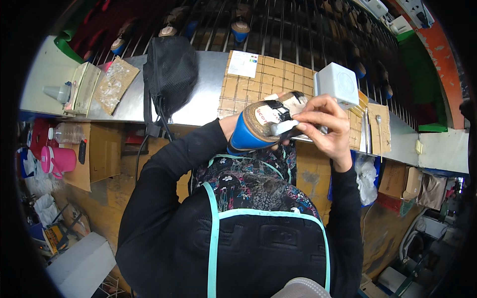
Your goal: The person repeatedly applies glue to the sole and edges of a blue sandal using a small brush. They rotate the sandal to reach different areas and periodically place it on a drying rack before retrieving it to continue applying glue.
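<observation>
A sandal with black straps point(276, 105) sits on a blue shoe last point(247, 136), held tilted above my lap, toe toward my lower left. My left hand point(228, 126) grips it from the far left side; most of its fingers are hidden behind the sandal. Over the sandal's right side, my right hand point(328, 124) pinches a small white piece point(284, 127) between thumb and fingers. The white piece touches the insole edge near the straps; I cannot make out exactly what it is.
On the metal bench lie a black mesh bag point(171, 74), a gridded cardboard sheet point(278, 74), a white boxy device point(337, 84) and a cotton-tipped stick point(380, 131). Beyond runs a rod conveyor point(283, 35) carrying several blue lasts point(240, 31). A pink jug point(58, 160) stands left.
</observation>
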Motion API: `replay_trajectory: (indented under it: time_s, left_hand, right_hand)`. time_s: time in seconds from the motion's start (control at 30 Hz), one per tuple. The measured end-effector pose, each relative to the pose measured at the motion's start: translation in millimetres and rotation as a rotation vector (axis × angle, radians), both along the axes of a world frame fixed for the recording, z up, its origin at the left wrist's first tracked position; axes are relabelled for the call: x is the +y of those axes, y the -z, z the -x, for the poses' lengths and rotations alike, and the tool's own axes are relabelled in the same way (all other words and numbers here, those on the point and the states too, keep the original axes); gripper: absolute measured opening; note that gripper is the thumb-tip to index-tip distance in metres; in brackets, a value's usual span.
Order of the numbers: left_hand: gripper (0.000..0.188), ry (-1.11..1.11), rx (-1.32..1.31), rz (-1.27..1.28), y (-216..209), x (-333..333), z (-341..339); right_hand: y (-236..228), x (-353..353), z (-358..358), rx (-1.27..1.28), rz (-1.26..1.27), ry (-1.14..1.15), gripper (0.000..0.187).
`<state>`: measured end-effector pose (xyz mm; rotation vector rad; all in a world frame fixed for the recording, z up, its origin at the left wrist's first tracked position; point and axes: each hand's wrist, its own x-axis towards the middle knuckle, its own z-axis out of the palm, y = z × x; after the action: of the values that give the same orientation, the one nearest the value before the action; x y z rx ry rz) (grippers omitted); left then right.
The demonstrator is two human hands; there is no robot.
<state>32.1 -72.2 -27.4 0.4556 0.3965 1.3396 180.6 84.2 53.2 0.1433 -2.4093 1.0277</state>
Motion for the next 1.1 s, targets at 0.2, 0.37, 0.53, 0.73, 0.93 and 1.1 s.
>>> replay_trajectory:
  time_s: [0.2, 0.37, 0.53, 0.73, 0.93, 1.1]
  left_hand:
    - [0.068, 0.32, -0.494, 0.069, 21.7, -13.2, -32.2]
    - [0.075, 0.409, -0.459, 0.073, 23.1, -6.6, -49.8]
    - [0.075, 0.419, -0.523, 0.024, 19.0, -4.0, -52.3]
    - [0.075, 0.43, -0.566, -0.004, 17.7, -4.2, -50.5]
    - [0.075, 0.468, -0.613, -0.019, 13.3, -1.9, -54.5]
    - [0.076, 0.515, -0.682, -0.029, 13.7, -3.0, -56.5]
  right_hand:
    - [-7.7, 12.9, 18.6, -0.121, 0.022, -0.219, 0.018]
    - [-6.4, 19.1, 23.1, -0.156, -0.041, -0.29, 0.018]
    - [-1.7, 25.7, 26.3, -0.126, -0.119, -0.341, 0.018]
    - [1.2, 23.0, 25.7, -0.197, 0.084, -0.314, 0.017]
    - [0.7, 22.9, 23.3, -0.213, 0.001, -0.326, 0.019]
    - [2.5, 28.6, 19.7, -0.185, -0.053, -0.355, 0.019]
